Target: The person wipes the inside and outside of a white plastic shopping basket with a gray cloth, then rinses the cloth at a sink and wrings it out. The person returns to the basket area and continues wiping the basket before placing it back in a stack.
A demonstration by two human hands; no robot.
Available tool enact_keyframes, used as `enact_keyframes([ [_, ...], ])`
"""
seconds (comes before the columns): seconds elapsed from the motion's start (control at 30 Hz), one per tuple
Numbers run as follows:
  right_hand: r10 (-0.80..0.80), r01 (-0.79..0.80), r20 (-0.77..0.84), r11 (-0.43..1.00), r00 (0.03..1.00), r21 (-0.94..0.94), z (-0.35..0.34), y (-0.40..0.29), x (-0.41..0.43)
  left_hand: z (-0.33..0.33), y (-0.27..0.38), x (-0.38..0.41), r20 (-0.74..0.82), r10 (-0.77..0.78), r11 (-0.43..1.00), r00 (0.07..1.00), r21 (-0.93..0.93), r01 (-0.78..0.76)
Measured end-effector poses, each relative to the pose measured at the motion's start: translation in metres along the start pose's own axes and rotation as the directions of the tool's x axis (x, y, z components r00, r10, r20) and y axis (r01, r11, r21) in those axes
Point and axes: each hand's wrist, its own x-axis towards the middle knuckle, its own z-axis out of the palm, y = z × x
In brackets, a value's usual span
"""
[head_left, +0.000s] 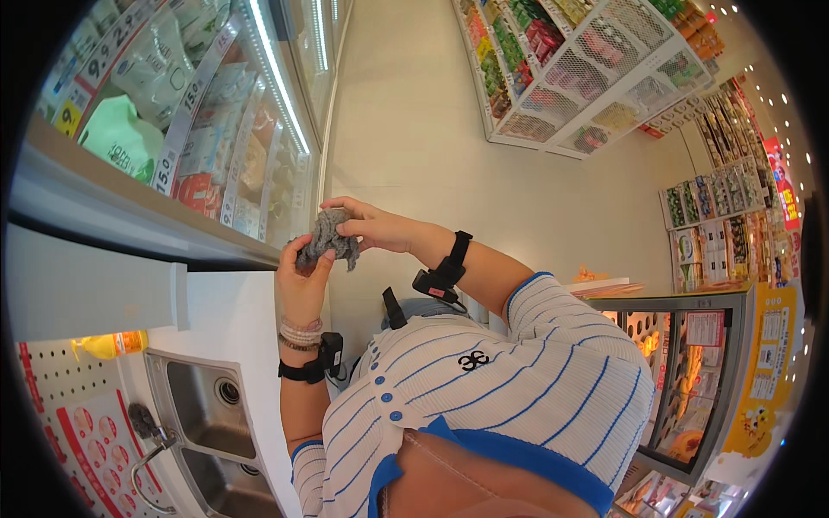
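Note:
A crumpled grey cloth (329, 236) is bunched up between my two hands. My left hand (304, 281) grips its near left side, thumb and fingers pressed into the fabric. On the far right side, my right hand (379, 226) pinches it between thumb and fingers, and a loose end hangs below. Both hands are by the front corner of a refrigerated display case (243, 241). Whether the cloth touches the case, I cannot tell. Packaged goods (123, 139) line the case's shelves behind price strips.
A white counter (256, 324) with a double steel sink (241, 382), a faucet (139, 469) and a dark scrubber (141, 419) lies lower left. A yellow bottle (116, 344) is beside it. A white mesh snack rack (550, 136) is ahead; a glass-fronted food case (738, 382) stands right.

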Motion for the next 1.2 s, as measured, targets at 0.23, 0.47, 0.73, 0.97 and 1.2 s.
enact_keyframes([
  [0.23,-0.184,0.358,-0.662,0.924,0.726,0.137,-0.144,-0.026,-0.078,0.19,-0.012,0.093,0.436,0.017,0.951,0.9,0.271,-0.15],
  [0.47,-0.193,0.659,-0.934,0.75,0.301,0.057,-0.254,-0.06,-0.106,0.315,-0.048,0.198,0.507,0.025,0.987,0.862,0.127,-0.103],
  [0.73,-0.092,0.895,-0.996,0.443,-0.011,-0.051,-0.38,-0.099,-0.16,0.484,-0.11,0.3,0.715,0.099,0.962,0.692,0.107,-0.249],
  [0.97,-0.005,0.75,-0.929,0.589,-0.37,-0.302,-0.47,-0.101,-0.221,0.667,-0.122,0.232,0.988,-0.154,0.931,-0.018,0.151,0.331],
  [1.2,0.135,0.859,-0.863,0.254,-0.487,-0.445,-0.569,-0.121,-0.447,0.88,-0.112,0.164,0.958,-0.024,0.898,-0.287,0.147,0.415],
])
